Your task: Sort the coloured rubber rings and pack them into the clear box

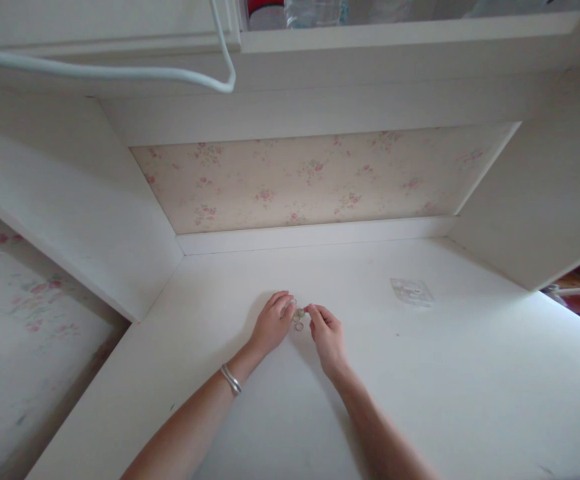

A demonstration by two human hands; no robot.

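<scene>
Several small rings lie close together on the white desktop (250, 427), between my two hands; the nearest ring (299, 327) is a thin loop. My left hand (273, 323) rests on the desk with its fingers curled, and a ring edge shows at its fingertips. A silver bangle (231, 380) circles the left wrist. My right hand (328, 335) is closed in a pinch, its fingertips at a small ring (299, 313) beside the left hand. The rings are too small to make out in detail, and the fingers partly cover them.
To the right on the desktop lies a clear plastic packet (412, 292). White side panels (70, 200) and a low back ledge (320, 235) enclose the desk. Overhead runs a shelf (395, 40) holding plastic-wrapped things, with a white cable or bar (120, 70) at upper left.
</scene>
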